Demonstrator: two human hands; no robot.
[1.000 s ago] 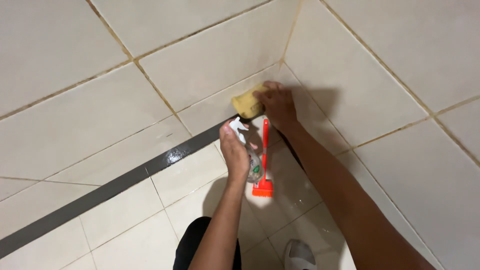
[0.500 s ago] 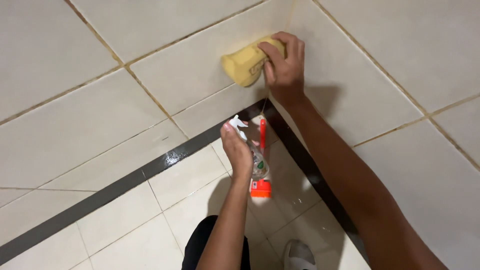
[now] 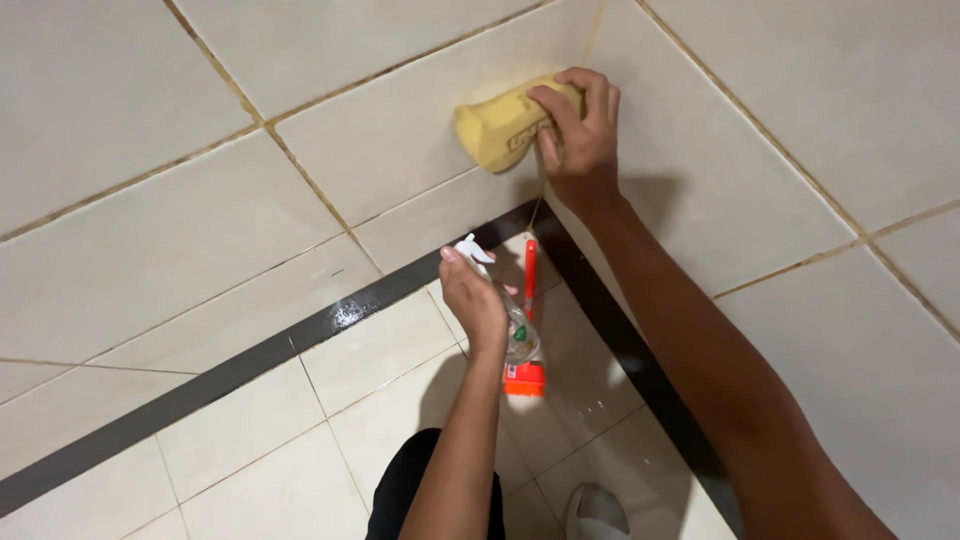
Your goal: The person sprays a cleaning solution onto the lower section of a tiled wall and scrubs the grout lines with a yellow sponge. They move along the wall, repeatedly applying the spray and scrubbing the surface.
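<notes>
Wiping step in hand: the right hand (image 3: 578, 135) has its fingers clamped on a yellow sponge (image 3: 500, 130), pressed to the wall tile (image 3: 400, 150) just left of them near the corner. The left hand (image 3: 478, 300) has its fingers wrapped around a clear spray bottle (image 3: 518, 335); an orange brush (image 3: 525, 375) lies on the floor just beyond those fingers. Continuing likely calls for firm strokes along the grout

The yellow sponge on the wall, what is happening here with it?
A person presses a yellow sponge against the tiled wall near the corner with the right hand. The left hand holds a clear spray bottle lower down, above the floor. An orange brush lies on the floor tiles by the dark border strip, partly behind the bottle.
</notes>
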